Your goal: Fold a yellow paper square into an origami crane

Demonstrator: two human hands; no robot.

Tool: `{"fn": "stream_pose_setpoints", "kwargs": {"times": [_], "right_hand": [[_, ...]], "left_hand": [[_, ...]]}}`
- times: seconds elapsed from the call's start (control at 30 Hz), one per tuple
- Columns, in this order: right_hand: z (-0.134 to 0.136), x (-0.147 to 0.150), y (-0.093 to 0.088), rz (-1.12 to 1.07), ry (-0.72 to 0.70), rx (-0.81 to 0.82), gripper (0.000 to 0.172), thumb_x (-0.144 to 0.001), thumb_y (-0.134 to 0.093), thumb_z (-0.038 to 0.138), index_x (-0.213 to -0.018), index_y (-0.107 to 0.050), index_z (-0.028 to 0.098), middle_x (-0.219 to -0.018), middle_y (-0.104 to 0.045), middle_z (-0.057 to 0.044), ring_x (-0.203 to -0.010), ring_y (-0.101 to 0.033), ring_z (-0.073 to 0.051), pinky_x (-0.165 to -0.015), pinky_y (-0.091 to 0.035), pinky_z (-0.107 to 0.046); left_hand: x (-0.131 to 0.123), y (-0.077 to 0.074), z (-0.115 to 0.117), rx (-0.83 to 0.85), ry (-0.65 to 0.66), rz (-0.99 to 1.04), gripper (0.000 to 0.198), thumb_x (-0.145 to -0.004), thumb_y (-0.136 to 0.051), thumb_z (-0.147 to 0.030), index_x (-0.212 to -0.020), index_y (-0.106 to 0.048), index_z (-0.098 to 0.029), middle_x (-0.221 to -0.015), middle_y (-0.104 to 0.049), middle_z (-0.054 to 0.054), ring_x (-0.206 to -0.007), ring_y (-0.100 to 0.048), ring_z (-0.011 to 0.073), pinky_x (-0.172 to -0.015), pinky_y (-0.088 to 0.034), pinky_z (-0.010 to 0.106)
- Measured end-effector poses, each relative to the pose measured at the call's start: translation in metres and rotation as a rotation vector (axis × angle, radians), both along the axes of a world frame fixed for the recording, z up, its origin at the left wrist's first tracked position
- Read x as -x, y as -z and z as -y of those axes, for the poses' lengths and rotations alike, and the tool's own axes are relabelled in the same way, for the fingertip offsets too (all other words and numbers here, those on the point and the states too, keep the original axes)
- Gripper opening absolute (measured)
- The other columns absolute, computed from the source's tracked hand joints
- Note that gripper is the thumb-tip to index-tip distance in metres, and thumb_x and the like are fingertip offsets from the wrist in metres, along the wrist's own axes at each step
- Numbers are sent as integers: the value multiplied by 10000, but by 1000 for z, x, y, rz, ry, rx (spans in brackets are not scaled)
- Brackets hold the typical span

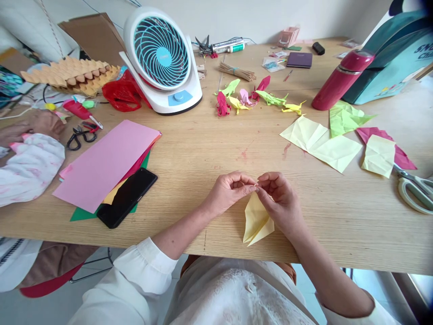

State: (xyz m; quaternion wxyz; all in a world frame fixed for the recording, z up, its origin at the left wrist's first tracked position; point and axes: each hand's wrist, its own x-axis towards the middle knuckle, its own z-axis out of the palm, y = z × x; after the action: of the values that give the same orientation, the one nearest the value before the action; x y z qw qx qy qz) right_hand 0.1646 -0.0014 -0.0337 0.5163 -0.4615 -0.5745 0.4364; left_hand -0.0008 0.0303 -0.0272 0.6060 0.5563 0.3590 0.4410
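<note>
Head cam: left hand [232,192] and right hand [283,203] angle in toward each other, both pinched tight on one folded pale-yellow paper [257,220], near the table's [203,149] front edge. Also around: one fan [163,57], one phone [128,197], one magenta bottle [341,81].

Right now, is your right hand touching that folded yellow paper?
Touching. The head view shows the right hand pinching the folded yellow paper at its upper tip.
</note>
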Motion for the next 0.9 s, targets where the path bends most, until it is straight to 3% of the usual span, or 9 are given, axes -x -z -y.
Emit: {"fn": "stream_pose_setpoints", "kwargs": {"times": [0.67, 0.9], "right_hand": [[1, 1, 1, 19, 7, 33, 193, -900, -668, 397, -987, -569, 256, -814, -616, -2, -690, -560, -151, -605, -443, -289], [2, 0, -1, 34, 6, 15, 192, -875, -697, 334, -994, -566, 258, -795, -618, 11, -694, -576, -149, -632, -467, -296]], "left_hand": [[2, 3, -2, 64, 11, -83, 351, -715, -837, -457, -773, -705, -137, -715, -646, 15, -676, -542, 112, -636, -407, 241], [4, -3, 0, 190, 57, -21, 363, -697, -849, -460, -750, -698, -134, -537, -479, -57, -515, -348, 49, -502, -234, 217]]}}
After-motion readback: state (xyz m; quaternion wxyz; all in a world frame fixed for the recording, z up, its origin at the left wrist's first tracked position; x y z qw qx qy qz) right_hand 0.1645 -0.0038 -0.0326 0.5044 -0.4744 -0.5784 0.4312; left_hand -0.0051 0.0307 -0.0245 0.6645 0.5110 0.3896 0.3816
